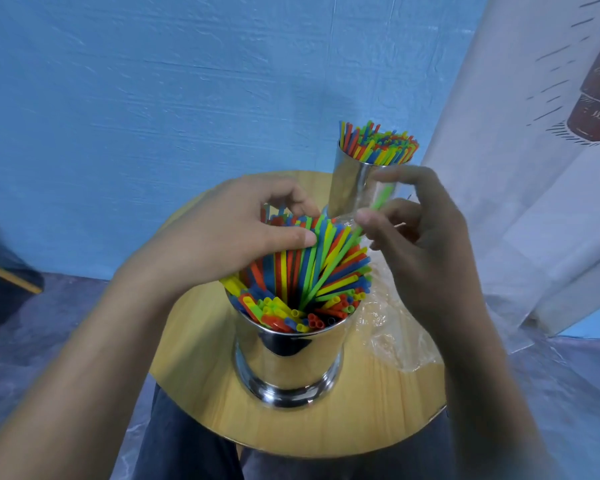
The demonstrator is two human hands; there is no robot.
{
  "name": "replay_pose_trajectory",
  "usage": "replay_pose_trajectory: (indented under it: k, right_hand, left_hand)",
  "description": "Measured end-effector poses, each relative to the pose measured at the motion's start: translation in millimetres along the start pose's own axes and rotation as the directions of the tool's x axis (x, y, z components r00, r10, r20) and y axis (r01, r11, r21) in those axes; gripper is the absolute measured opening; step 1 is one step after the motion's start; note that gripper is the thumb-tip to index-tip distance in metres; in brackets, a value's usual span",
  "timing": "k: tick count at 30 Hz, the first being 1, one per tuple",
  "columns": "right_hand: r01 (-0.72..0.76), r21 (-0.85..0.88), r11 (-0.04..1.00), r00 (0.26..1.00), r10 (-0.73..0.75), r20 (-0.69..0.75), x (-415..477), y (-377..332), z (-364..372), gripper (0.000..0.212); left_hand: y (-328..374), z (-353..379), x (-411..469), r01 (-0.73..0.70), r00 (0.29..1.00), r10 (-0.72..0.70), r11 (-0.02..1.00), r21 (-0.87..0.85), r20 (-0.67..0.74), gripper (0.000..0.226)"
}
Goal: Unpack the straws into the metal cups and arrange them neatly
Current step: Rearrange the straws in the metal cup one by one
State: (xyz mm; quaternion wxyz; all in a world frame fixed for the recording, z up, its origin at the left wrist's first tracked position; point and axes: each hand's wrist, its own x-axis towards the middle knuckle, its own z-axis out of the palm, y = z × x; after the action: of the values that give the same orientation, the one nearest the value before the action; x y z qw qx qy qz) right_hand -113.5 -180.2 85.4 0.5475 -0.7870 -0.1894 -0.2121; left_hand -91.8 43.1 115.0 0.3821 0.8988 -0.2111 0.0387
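A shiny metal cup (288, 368) stands near me on the round wooden table (194, 358), packed with red, blue, yellow and green straws (312, 271) that fan outward. My left hand (222, 233) curls over the far side of this bundle, thumb and fingers gripping the straws. My right hand (420, 230) pinches a single green straw (378, 206) whose lower end slants down into the bundle. A second metal cup (352, 192) at the table's far edge holds more coloured straws (378, 143) standing upright.
Crumpled clear plastic wrapping (395, 327) lies on the table to the right of the near cup. A white printed curtain (534, 150) hangs at the right, a blue wall (187, 81) behind. My legs in dark trousers (187, 455) show below the table.
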Motion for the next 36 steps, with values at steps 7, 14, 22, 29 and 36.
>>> replay_pose_trajectory:
  k: [7,14,22,29,36]
  right_hand:
    - [0.044,-0.155,0.987,0.998,-0.038,0.044,-0.3,4.8,3.1,0.006]
    - [0.038,-0.143,0.989,0.993,-0.022,0.117,0.7,7.6,1.9,0.008]
    - [-0.009,-0.095,0.995,0.991,0.022,0.136,-0.9,7.4,2.2,0.004]
    - [0.005,-0.104,0.995,0.992,0.008,0.122,-0.9,3.5,3.1,0.007]
    - [-0.004,-0.106,0.994,0.996,0.014,0.089,-0.5,-0.7,6.2,0.011]
  left_hand:
    - [2.6,2.9,9.8,-0.014,1.0,0.013,0.999,0.032,0.023,0.021]
    - [6.4,4.7,15.2,-0.023,0.999,0.02,0.998,0.061,0.042,0.016]
    - [7.7,5.5,13.5,-0.017,1.0,0.017,1.0,0.01,0.0,0.02]
    - [7.7,2.1,12.5,-0.065,0.995,0.055,0.99,-0.122,-0.089,0.006]
    - [13.3,1.2,8.5,-0.086,0.986,0.051,0.972,-0.217,-0.161,0.01]
